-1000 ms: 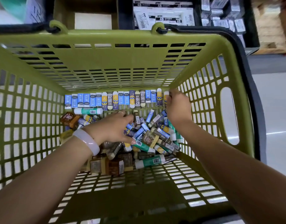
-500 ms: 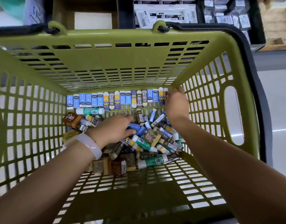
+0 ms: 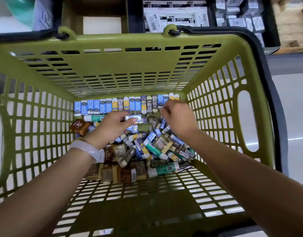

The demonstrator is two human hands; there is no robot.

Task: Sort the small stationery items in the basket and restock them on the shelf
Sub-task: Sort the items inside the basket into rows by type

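A green plastic basket (image 3: 36, 117) holds a jumbled pile of small erasers (image 3: 157, 147) in blue, green, brown and dark sleeves. A tidy row of erasers (image 3: 123, 104) stands along the far wall. My left hand (image 3: 111, 127), with a white bracelet at the wrist, pinches a blue-and-white eraser (image 3: 132, 117) just above the pile, in front of the row. My right hand (image 3: 178, 117) hovers at the row's right end with its fingers curled; it is blurred and I cannot see whether it holds anything.
Behind the basket, shelf bins hold white 4B packs (image 3: 174, 16) and small grey boxes (image 3: 239, 19). A cardboard box (image 3: 96, 16) sits behind the far rim. The black handle (image 3: 267, 82) runs along the right side. Pale floor shows at right.
My left hand has lifted out of the pile towards the row with a blue eraser pinched in it. My right hand has drawn back a little from the row's right end.
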